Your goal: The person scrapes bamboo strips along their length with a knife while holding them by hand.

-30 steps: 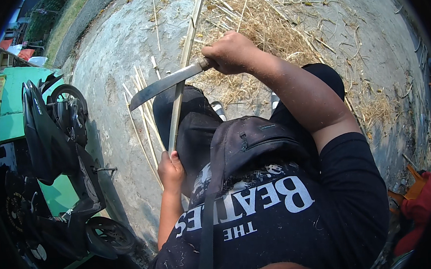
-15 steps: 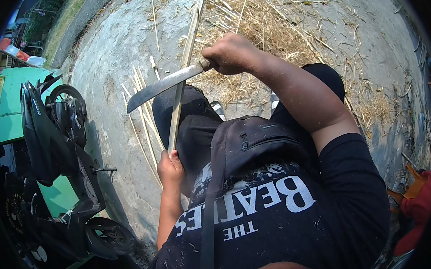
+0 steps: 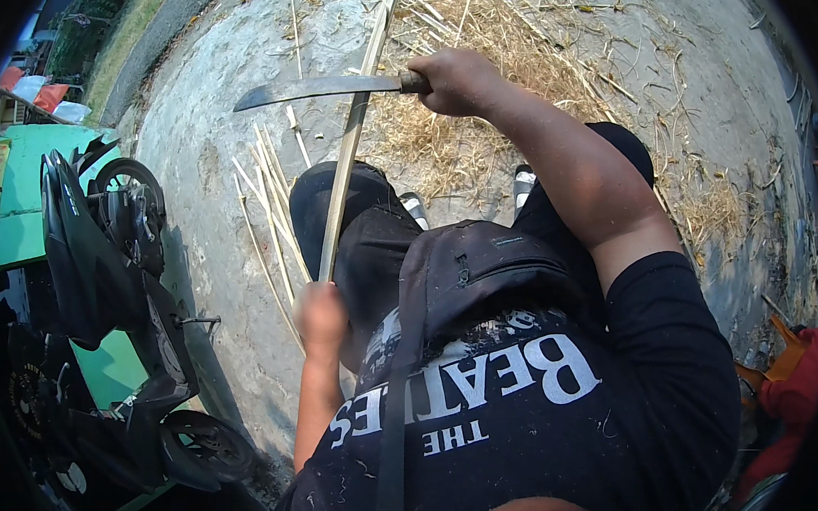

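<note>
My right hand is closed round the wooden handle of a machete. Its long, slightly curved blade points left and lies across a long pale bamboo strip. That strip slants over my left thigh, running from my left hand up past the top edge of the view. Closed on its near end, my left hand is somewhat blurred. Beside my left knee, several thin split strips lie on the ground.
Straw-like shavings are heaped on the concrete ground beyond my knees. A black motorcycle stands at left, by a green panel. A black bag rests on my lap. Red cloth shows at far right.
The machete has moved away from me, up along the bamboo strip, and its blade has turned closer to level. My left hand still holds the near end.
</note>
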`<control>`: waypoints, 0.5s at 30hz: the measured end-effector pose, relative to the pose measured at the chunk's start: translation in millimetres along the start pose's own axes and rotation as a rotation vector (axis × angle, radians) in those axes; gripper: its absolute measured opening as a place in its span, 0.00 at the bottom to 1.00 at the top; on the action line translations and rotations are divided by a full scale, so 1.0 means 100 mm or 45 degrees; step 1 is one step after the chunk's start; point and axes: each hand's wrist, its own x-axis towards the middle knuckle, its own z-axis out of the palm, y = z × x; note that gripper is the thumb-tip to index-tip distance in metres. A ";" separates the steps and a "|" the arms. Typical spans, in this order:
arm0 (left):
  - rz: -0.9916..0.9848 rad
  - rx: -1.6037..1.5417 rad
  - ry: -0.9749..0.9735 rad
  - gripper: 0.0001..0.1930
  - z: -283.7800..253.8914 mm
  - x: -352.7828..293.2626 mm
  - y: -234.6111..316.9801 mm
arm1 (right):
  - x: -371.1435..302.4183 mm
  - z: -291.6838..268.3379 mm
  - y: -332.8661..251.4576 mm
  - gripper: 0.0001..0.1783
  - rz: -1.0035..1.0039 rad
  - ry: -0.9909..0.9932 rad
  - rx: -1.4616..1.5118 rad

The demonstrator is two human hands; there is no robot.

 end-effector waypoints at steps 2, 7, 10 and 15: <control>-0.008 -0.007 0.011 0.28 0.02 0.00 -0.01 | 0.00 0.14 -0.14 0.06 -0.226 -0.038 -0.099; -0.033 0.003 0.041 0.28 0.01 -0.01 -0.02 | 0.16 0.12 0.29 0.08 -0.053 0.117 -0.080; -0.055 0.070 -0.008 0.28 -0.07 0.05 0.06 | 0.27 0.10 0.65 0.12 0.292 0.170 0.330; -0.057 0.066 -0.021 0.28 -0.05 0.04 0.03 | 0.05 0.06 0.27 0.09 0.153 0.130 0.129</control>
